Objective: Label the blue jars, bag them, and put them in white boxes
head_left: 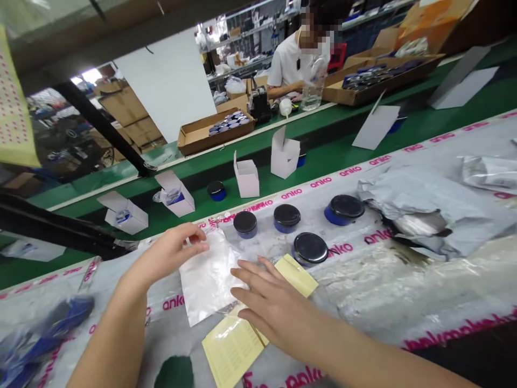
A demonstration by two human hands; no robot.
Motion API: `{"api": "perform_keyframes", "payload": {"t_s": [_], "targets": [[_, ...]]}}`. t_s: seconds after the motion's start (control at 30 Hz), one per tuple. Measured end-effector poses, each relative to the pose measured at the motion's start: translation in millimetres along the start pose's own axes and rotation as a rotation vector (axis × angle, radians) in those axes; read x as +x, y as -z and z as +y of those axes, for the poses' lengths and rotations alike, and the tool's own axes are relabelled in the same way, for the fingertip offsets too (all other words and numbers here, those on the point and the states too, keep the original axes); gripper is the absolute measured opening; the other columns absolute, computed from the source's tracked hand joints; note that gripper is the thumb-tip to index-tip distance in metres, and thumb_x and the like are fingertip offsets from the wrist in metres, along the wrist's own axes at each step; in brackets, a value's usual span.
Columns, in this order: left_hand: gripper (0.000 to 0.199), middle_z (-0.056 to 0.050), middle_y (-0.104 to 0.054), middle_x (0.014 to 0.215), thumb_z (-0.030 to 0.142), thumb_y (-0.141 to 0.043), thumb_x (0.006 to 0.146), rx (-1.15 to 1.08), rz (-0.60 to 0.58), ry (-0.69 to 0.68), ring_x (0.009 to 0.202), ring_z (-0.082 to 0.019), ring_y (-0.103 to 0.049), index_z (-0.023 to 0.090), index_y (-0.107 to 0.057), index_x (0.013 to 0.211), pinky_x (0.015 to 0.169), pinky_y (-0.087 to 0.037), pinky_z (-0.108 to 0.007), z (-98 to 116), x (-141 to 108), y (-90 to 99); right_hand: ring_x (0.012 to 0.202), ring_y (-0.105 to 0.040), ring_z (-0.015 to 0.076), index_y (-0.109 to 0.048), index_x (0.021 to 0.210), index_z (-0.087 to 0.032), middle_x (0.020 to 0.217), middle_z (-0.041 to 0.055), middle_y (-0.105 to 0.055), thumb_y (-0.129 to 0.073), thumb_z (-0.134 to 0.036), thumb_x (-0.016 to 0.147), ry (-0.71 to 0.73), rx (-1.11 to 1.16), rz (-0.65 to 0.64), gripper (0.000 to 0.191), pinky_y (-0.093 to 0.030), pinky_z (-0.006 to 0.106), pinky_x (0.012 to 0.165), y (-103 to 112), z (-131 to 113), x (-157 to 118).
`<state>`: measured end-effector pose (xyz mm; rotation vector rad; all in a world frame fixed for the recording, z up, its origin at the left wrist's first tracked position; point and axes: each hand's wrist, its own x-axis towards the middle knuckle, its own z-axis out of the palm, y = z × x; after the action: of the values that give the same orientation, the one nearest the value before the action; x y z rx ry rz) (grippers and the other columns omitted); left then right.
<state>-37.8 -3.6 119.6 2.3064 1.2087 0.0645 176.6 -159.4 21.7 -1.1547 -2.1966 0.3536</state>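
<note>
while wht packet (208, 285) overlies plastic (161, 328), grn belt (335, 145) bears boxes (247, 180).

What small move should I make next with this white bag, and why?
Perhaps pinch the upper edge of the white bag with your left hand: its curled fingers are near that edge, while your right hand reaches the bag's right side, fingers spread. The bag lies nearly flat; whether either hand touches it is unclear.

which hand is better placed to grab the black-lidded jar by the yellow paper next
Probably the right hand: it is nearer that jar, while the left hand is across the white packet.
</note>
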Motion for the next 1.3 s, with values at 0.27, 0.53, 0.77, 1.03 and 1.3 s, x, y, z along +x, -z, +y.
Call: {"api": "perform_keyframes", "payload": {"t_s": [0.27, 0.53, 0.77, 1.03, 1.3], "targets": [[0.028, -0.004, -0.066, 0.087, 0.045, -0.071, 0.084, -0.206, 0.412, 0.11, 0.084, -0.023, -0.063, 0.021, -0.059, 0.08, 0.079, -0.049, -0.036, -5.9, 57.1, -31.7, 0.077, -0.056, 0.0161, -0.057, 0.078, -0.02, 0.077, 0.0014, -0.058, -0.057, -0.013, 0.1, 0.071, 0.198, 0.378, 0.023, -0.054, 0.031, 0.073, 33.0, -0.7, -32.4], [0.079, -0.018, -0.058, 0.139, 0.016, -0.087, 0.066, -0.453, 0.631, 0.196, 0.133, -0.031, -0.059, 0.018, -0.047, 0.134, 0.112, -0.047, -0.045, -34.6, 163.1, -42.1, 0.12, -0.058, 0.0374, -0.045, 0.14, -0.019, 0.134, 0.0214, -0.055, -0.067, -0.041, 0.095, -0.373, -0.285, 0.587, 0.055, -0.054, 0.055, 0.094, 37.9, 47.1, -57.4], [0.074, -0.015, -0.067, 0.13, 0.013, -0.087, 0.063, -0.56, 0.708, 0.204, 0.126, -0.028, -0.066, 0.02, -0.051, 0.128, 0.111, -0.051, -0.044, -39.1, 133.0, -21.7, 0.122, -0.063, 0.0339, -0.038, 0.149, -0.023, 0.131, 0.0156, -0.064, -0.059, -0.021, 0.096, -0.406, -0.193, 0.425, 0.057, -0.056, 0.053, 0.098, 46.0, 73.7, -51.9], [0.067, -0.007, -0.068, 0.137, 0.037, -0.09, 0.071, -0.338, 0.691, -0.212, 0.13, -0.031, -0.063, 0.028, -0.061, 0.13, 0.115, -0.05, -0.051, -0.3, 10.4, -41.5, 0.115, -0.061, 0.0319, -0.058, 0.125, -0.017, 0.123, 0.0183, -0.061, -0.062, -0.019, 0.098, -0.293, -0.366, 0.534, 0.027, -0.054, 0.05, 0.096, 58.0, 57.9, -56.4], [0.064, -0.005, -0.052, 0.158, 0.03, -0.066, 0.095, -0.021, 0.148, -0.248, 0.143, -0.027, -0.053, 0.034, -0.04, 0.153, 0.118, -0.047, -0.046, 28.3, -9.4, -94.9, 0.104, -0.059, 0.0358, -0.058, 0.132, -0.01, 0.117, 0.0198, -0.067, -0.06, -0.056, 0.097, -0.377, -0.321, 0.171, 0.058, -0.049, 0.049, 0.08, 18.0, 21.4, -55.0]]}}
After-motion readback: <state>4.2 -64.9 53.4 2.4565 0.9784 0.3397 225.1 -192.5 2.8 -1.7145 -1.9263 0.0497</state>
